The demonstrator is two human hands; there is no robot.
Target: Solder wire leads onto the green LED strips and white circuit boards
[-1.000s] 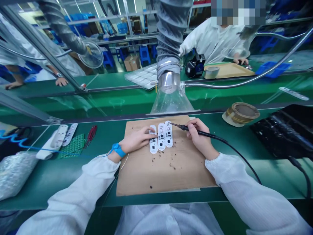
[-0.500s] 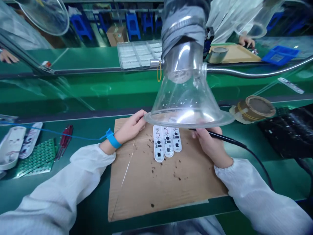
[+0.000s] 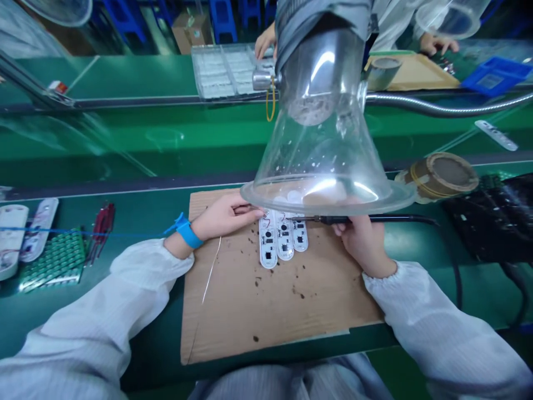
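Note:
Three white oblong circuit boards [image 3: 282, 243] lie side by side on a brown cardboard sheet [image 3: 266, 311]. My left hand [image 3: 227, 216], with a blue wrist strap [image 3: 185, 231], pinches a thin solder wire [image 3: 212, 266] and feeds its end toward the top of the left board. My right hand [image 3: 362, 241] is closed round a black soldering iron [image 3: 333, 220], whose tip points left over the boards' upper ends. A clear fume-extraction funnel [image 3: 325, 161] hangs over the boards and hides their tops and part of my right fingers.
A roll of tape [image 3: 441, 175] and a black tray [image 3: 499, 216] sit at right. At left lie a green panel of boards [image 3: 54, 261], red cutters [image 3: 100, 225] and white housings [image 3: 25, 236]. Across the conveyor, another person's hands work at a white tray [image 3: 229, 69].
My head has moved closer, so the funnel now covers the boards' tops. My left hand left the boards and now feeds solder wire; the iron swung to lie level over the boards.

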